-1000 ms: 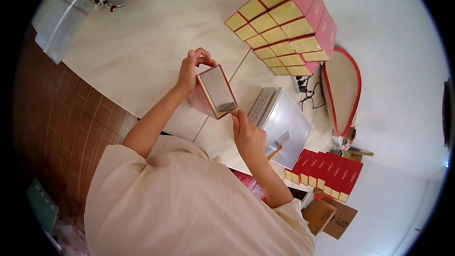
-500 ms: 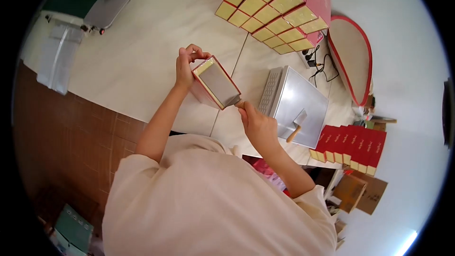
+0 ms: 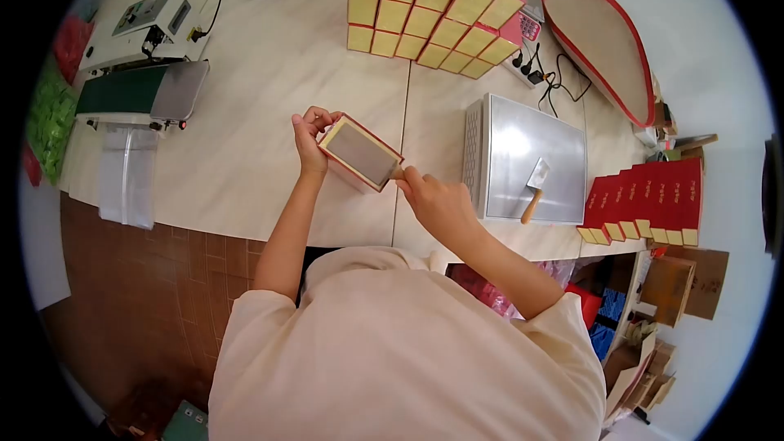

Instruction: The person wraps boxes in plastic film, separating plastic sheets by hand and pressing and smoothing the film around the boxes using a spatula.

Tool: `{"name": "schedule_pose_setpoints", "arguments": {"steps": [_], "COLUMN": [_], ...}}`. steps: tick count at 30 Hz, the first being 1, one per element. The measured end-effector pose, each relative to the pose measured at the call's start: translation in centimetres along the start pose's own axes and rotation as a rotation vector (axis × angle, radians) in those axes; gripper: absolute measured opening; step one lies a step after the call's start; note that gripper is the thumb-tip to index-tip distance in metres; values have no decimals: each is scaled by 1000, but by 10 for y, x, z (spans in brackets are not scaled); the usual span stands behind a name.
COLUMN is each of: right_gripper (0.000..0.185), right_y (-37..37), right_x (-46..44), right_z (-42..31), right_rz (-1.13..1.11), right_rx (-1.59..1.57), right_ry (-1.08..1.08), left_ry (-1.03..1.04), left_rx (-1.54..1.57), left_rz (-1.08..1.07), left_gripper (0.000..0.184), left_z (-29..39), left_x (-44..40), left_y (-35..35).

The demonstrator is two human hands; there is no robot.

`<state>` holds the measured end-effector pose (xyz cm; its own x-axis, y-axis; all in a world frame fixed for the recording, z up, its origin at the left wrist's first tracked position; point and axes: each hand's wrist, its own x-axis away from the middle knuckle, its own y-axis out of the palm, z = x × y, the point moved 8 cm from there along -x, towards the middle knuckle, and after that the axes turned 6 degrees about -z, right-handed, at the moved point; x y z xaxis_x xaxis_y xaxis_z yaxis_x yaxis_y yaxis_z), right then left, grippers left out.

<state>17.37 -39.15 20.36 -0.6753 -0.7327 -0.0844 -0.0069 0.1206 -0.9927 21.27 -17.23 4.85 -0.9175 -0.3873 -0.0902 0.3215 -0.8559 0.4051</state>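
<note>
My left hand (image 3: 310, 140) grips a small red-edged box (image 3: 359, 152) by its far left side. The box is tilted above the table, with its yellow-rimmed grey end facing up toward me. In my right hand (image 3: 433, 202) is a small scraper (image 3: 396, 173), its wooden handle mostly hidden by the fingers. The scraper's metal blade meets the near right corner of that end. A metal-topped unit (image 3: 523, 131) with a perforated side stands right of my hands, and a second scraper (image 3: 535, 188) with a wooden handle lies on it.
Red-and-yellow boxes (image 3: 433, 12) are stacked at the back, and a row of red boxes (image 3: 649, 200) stands at the right. A machine with a green belt (image 3: 122, 90) is at the left. A power strip (image 3: 527, 73) with black cords lies behind the metal unit.
My view has turned, so the table and stacked boxes sit differently in it. Both hands keep hold of the box and scraper; the blade stays at the box's near right corner.
</note>
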Motion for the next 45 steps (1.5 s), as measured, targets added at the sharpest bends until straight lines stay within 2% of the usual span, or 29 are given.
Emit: {"name": "schedule_pose_setpoints", "arguments": {"steps": [4,6,7,9,11,13,14,15,17,20,24,26,28,30,31,32,34,37,39,40,42,43,45], "right_gripper": [20,27,27,31,30,32,32,34,35,36,30,35,55,65,77,86,90,97,89,89,84,84,78], "right_y": [4,1,-1,0,16,37,51,69,100,118,100,88,80,86,113,135,159,194,227,216,172,157,127], "right_x": [-2,5,12,42,75,105,116,131,158,187,184,170,145,110,95,79,52,19,3,-1,3,3,16], "right_z": [6,16,19,52,92,134,153,178,212,242,234,219,193,149,120,94,49,21,32,42,61,72,110], "right_rz": [4,50,62,101,241,203,210,264,331,363,328,252,260,226,246,160,155,185,68,80,-87,-84,165], "right_rx": [-124,-378,-385,-576,-719,-841,-842,-814,-789,-503,-416,27,76,-292,-262,-531,-769,-798,-1177,-1178,-1204,-1194,-1617], "right_ry": [57,64,68,377,577,809,829,910,1003,1150,1246,1094,996,729,580,492,337,242,381,355,289,280,401], "left_ry": [-28,-49,-70,-92,-126,-21,-98,-106,-154,-183,-200,-235,-246,-254,-294,-335,-384,-368,-347,-336,-307,-295,-264], "left_rx": [18,-61,-123,-213,-297,-302,-290,-292,-598,-718,-779,-785,-718,-645,-494,-345,-239,-273,-308,-327,-333,-316,-282], "left_rz": [-52,-44,-17,5,26,-36,-58,-78,-33,-98,-163,-162,-156,-147,-91,-35,-89,-52,-62,-118,-209,-241,-236], "left_gripper": [65,66,66,61,57,39,27,27,36,45,49,47,45,45,51,60,75,79,80,81,81,81,79], "left_z": [3,5,9,25,34,45,48,53,62,75,73,65,61,53,46,37,15,12,28,34,49,57,60], "left_x": [0,-1,0,7,15,17,22,26,31,32,28,26,29,30,32,37,45,58,62,60,51,48,38], "left_y": [2,0,0,2,6,19,27,37,46,61,58,49,41,32,21,9,-11,-3,14,23,50,66,85]}}
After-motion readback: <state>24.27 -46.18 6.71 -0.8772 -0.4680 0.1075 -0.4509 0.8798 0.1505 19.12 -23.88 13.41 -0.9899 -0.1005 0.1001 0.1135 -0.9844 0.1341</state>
